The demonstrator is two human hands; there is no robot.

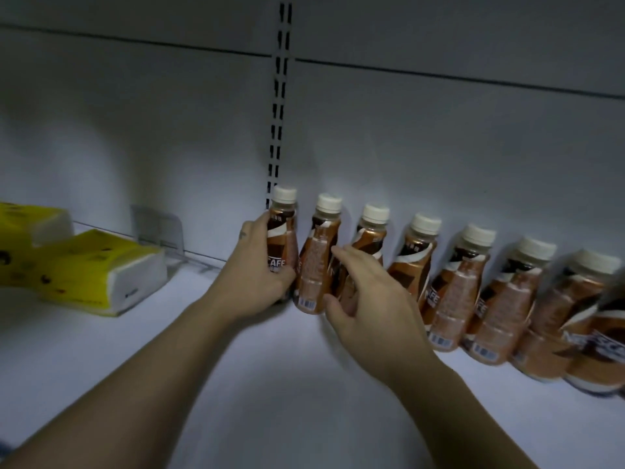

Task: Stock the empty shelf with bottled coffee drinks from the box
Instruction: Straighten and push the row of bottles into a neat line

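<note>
Left grip (pixel 260 275) is curled round the end bottle (pixel 283 238), which is stood on the shelf (pixel 270 384) directly below the slotted upright (pixel 280 96), with the thumb laid across the label. Right grip (pixel 365 299) is held half spread just right of the upright, thumb low beside the second bottle (pixel 316 255) and fingertips laid over the third bottle (pixel 367 242). Whether a bottle is actually pinched there cannot be told, since the fingers are blurred. A row of bottles (pixel 473 286) is lined against the back panel, running rightward from the upright. The box is not seen.

The step in hand is judged to be the squaring of the row's end. It is best done if the end bottle is held upright and slid, not lifted, until it is touched by the second bottle, while the neighbours are steadied so that none is toppled. Labels are ideally turned outward; the second bottle is shown barcode-first.

Both forearms are stretched forward over the shelf, converging toward the upright, wrists nearly straight. Yellow packs (pixel 91 272) are seen lying well left of the upright.
</note>
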